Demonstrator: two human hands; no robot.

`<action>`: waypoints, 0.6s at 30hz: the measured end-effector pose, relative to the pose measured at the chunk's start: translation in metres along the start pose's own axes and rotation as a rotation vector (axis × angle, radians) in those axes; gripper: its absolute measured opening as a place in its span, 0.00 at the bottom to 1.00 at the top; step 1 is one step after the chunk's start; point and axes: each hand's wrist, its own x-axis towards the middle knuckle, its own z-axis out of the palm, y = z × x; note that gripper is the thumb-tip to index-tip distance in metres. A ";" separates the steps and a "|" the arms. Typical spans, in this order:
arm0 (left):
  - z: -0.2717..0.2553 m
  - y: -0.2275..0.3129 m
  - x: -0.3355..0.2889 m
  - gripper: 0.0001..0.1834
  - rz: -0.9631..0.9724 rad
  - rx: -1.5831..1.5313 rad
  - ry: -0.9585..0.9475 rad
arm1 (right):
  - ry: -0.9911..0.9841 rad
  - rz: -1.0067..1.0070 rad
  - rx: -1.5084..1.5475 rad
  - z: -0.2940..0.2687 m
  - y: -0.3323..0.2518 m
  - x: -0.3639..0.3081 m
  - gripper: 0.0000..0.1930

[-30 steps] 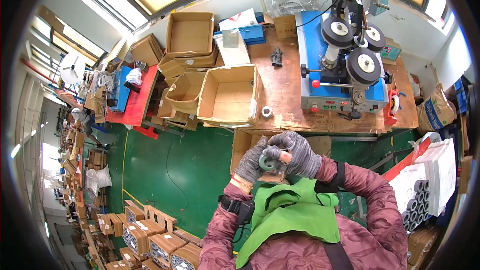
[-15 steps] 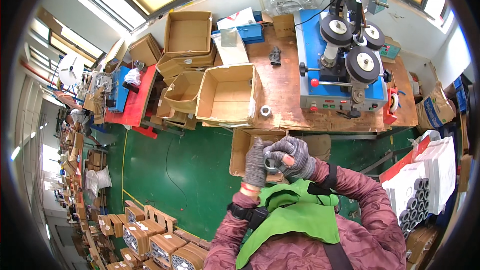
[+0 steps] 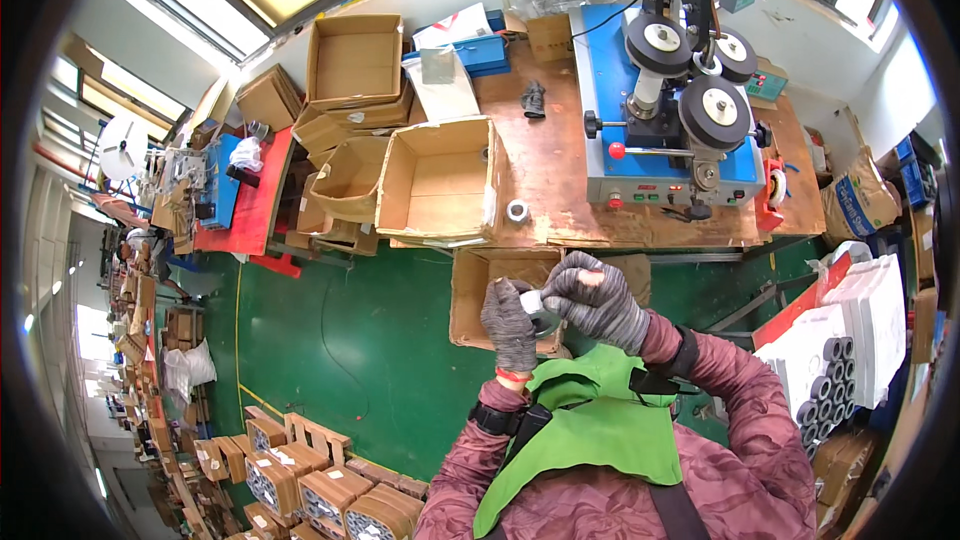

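Observation:
A small grey ring (image 3: 545, 319) with a pale, whitish piece on it is held between my gloved hands, in front of my chest. My left hand (image 3: 509, 326) is closed round its left side. On the right, my right hand (image 3: 600, 302) pinches at the pale piece and the ring's upper edge. Both hands wear grey knitted gloves, with a bare thumb tip showing on the right one. Just beyond and below them lies an open cardboard box (image 3: 478, 290). A white ring (image 3: 517, 211) stands near the front edge of the wooden table (image 3: 560, 170).
On the table are a blue machine (image 3: 625, 165) with black rollers, an open carton (image 3: 435, 185), a dark glove (image 3: 533, 100) and a red tape dispenser (image 3: 771, 202). Several grey rings (image 3: 828, 385) are stacked at my right. Packed cartons (image 3: 330, 495) stand at lower left.
My hands have drawn slightly apart, the right one moving right and up, and the ring's pale piece shows more. The whole view has shifted a little.

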 end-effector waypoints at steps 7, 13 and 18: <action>-0.002 0.001 -0.002 0.21 0.064 0.070 -0.067 | -0.162 0.163 0.093 -0.010 0.005 0.001 0.04; -0.005 0.001 -0.002 0.20 0.000 0.004 -0.071 | -0.081 0.007 0.055 -0.006 -0.002 -0.006 0.05; -0.008 -0.004 -0.001 0.21 0.060 0.075 -0.126 | -0.042 0.101 0.128 -0.003 0.004 -0.007 0.05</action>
